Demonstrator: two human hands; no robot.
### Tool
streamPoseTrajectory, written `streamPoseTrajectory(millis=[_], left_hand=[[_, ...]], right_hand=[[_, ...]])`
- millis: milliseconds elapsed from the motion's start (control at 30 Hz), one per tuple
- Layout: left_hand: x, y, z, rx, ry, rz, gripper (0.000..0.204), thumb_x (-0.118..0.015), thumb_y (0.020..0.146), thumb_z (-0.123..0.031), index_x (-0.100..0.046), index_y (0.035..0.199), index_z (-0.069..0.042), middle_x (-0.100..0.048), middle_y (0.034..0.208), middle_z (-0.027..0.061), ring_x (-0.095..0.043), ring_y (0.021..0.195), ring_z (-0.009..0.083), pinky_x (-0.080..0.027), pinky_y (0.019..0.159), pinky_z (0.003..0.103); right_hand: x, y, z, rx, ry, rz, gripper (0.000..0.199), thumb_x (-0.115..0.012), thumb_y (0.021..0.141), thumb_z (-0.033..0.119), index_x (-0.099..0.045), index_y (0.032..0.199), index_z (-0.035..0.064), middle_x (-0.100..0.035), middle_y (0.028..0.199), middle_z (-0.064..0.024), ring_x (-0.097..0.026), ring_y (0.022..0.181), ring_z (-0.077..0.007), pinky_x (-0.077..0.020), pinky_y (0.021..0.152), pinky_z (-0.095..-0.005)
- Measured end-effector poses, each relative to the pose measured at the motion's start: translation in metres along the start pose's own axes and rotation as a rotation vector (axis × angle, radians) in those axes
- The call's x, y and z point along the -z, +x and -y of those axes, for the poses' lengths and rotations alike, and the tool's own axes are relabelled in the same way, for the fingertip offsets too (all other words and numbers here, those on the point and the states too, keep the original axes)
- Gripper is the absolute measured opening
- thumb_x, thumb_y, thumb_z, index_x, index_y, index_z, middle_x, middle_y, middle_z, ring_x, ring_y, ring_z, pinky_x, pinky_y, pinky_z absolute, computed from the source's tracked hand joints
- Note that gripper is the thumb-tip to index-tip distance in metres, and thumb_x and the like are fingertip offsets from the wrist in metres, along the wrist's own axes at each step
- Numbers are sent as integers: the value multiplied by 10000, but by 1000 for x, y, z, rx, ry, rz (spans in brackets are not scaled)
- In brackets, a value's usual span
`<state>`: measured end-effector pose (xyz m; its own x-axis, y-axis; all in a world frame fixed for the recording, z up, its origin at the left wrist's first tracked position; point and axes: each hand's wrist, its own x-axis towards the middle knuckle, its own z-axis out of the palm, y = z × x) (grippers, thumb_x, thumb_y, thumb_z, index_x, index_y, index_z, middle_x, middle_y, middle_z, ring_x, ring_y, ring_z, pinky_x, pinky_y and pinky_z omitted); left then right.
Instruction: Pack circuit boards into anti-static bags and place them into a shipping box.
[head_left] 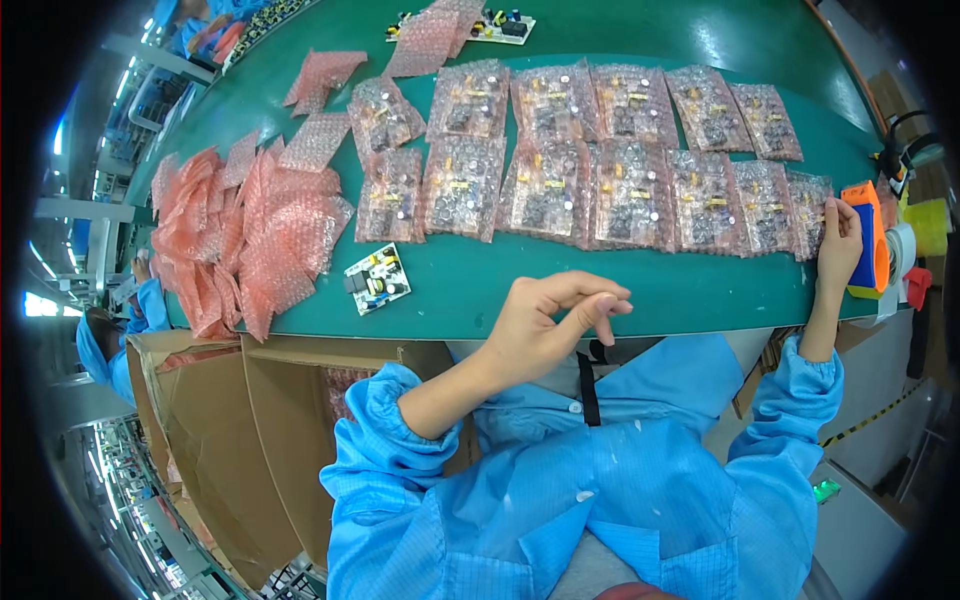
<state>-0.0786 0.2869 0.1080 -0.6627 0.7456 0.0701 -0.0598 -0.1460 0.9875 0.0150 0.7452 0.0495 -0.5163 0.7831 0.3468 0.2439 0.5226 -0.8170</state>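
Two rows of pink bubble-wrap bags (pixel 545 195), each with a circuit board showing through, lie across the green table. At the right end of the near row, my right hand (pixel 841 240) has its fingers closed at the edge of the last bubble-wrap bag (pixel 810 212), beside an orange and blue tape dispenser (pixel 866 240). My left hand (pixel 560 318) hangs over the table's front edge, fingers loosely bent and apart, with nothing visible in it. A bare circuit board (pixel 377 278) lies on the table to its left.
A heap of pink bubble-wrap bags (pixel 255 225) covers the table's left side. More boards (pixel 500 27) and pink bags (pixel 432 38) lie at the far edge. An open cardboard box (pixel 215 420) stands below the front edge at left. Another person's blue sleeve (pixel 152 302) shows far left.
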Motion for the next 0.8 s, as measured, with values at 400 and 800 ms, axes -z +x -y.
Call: streamPoseTrajectory(millis=[400, 800], left_hand=[[2, -3, -7, -52, 217, 114, 117, -632, 962, -51, -690, 1032, 23, -740, 949, 137, -741, 900, 228, -589, 775, 303], [12, 11, -2, -214, 351, -12, 205, -607, 826, 48, -730, 978, -11, -754, 916, 99, -732, 860, 200, -588, 751, 320]], right_hand=[[-10, -7, 5, 62, -121, -70, 264, -619, 995, 218, -644, 1110, -18, -674, 965, -46, -617, 862, -104, -488, 793, -245], [-47, -24, 164, 398, -67, 82, 207, -611, 966, 132, -632, 1137, 18, -655, 1139, -76, -593, 1109, -180, -434, 985, -312]])
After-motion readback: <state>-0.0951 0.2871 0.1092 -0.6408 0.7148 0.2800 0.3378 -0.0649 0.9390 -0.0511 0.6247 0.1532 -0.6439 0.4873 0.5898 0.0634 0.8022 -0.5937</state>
